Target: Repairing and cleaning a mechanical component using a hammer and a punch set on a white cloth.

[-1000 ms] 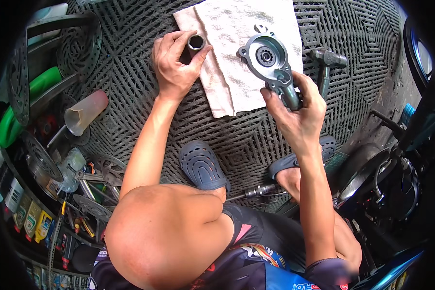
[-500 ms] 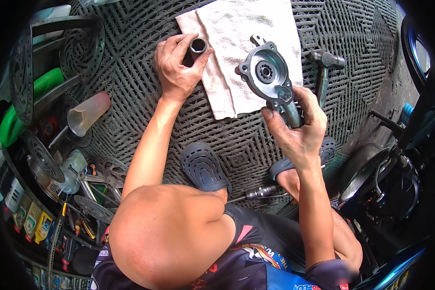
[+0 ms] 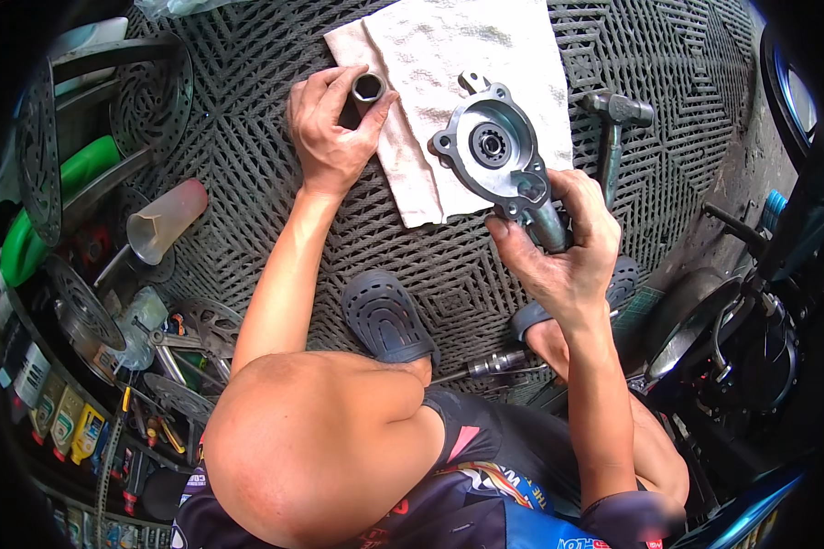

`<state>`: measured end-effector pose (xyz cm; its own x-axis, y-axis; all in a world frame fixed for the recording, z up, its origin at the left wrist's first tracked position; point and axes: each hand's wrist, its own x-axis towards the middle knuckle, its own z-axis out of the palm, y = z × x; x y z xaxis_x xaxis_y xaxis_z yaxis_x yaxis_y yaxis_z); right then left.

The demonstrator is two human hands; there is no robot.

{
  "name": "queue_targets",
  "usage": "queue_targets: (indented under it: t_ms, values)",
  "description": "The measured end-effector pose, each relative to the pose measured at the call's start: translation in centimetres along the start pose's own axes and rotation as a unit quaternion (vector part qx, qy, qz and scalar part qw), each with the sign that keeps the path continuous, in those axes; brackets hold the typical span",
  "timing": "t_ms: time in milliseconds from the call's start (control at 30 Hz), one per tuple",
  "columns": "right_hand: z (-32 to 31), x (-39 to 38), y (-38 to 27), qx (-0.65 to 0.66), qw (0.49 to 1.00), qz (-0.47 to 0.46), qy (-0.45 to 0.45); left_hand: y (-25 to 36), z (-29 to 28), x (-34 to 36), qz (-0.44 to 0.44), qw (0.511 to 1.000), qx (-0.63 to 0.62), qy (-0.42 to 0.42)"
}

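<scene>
The left hand [image 3: 331,137] rests on the dark grid-patterned floor mat [image 3: 247,156] at the edge of a white cloth [image 3: 485,46]; its grip is closed around a short metal socket [image 3: 367,89], thumb and fingers pinching it so the open end faces up. The right hand [image 3: 566,252] holds a grey cast-metal housing [image 3: 496,156] by its tubular neck, fingers wrapped shut round that neck; the housing's round face — with a toothed bore at its middle — tilts upward above the cloth's lower right part. Just beside the cloth, to the right, a hammer [image 3: 613,128] lies on the mat. Near the person's knees sits a dark sandal [image 3: 386,316], and a ratchet-like tool [image 3: 494,364] lies close by; at the left, brake discs [image 3: 151,96] and a translucent funnel [image 3: 165,218] crowd the mat's edge.
</scene>
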<state>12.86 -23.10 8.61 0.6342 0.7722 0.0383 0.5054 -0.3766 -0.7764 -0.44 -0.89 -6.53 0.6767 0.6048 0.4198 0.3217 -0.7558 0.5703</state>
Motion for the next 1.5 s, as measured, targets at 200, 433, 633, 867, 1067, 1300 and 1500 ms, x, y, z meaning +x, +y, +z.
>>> queue_targets:
  t_ms: [200, 433, 633, 867, 1067, 1300, 1500]
  values:
    - [0.1, 0.2, 0.0, 0.002, 1.000, -0.010, -0.003, -0.1, 0.1, -0.1, -0.002, 1.000, -0.004, 0.000]
    - [-0.2, 0.1, 0.0, -0.014, 1.000, 0.003, -0.024, 0.0, 0.1, -0.1, 0.002, 1.000, 0.001, -0.003]
    - [0.1, -0.1, -1.3, 0.213, 0.930, 0.297, -0.036, -0.1, 0.0, -0.2, 0.004, 1.000, 0.001, 0.001]
    - [1.7, -0.4, -0.5, 0.740, 0.528, 0.414, -0.045, -0.1, 0.1, -0.2, 0.000, 1.000, 0.002, 0.005]
    - [2.6, -0.4, -1.2, 0.779, 0.445, 0.439, -0.050, 0.0, 0.0, -0.1, -0.002, 1.000, -0.001, 0.006]
    - [3.0, -0.4, -2.0, 0.799, 0.393, 0.451, -0.060, 0.0, 0.0, -0.2, -0.007, 1.000, -0.003, 0.003]
    - [3.7, -0.6, -2.5, 0.815, 0.360, 0.449, -0.066, 0.0, -0.1, -0.1, -0.006, 1.000, -0.010, 0.002]
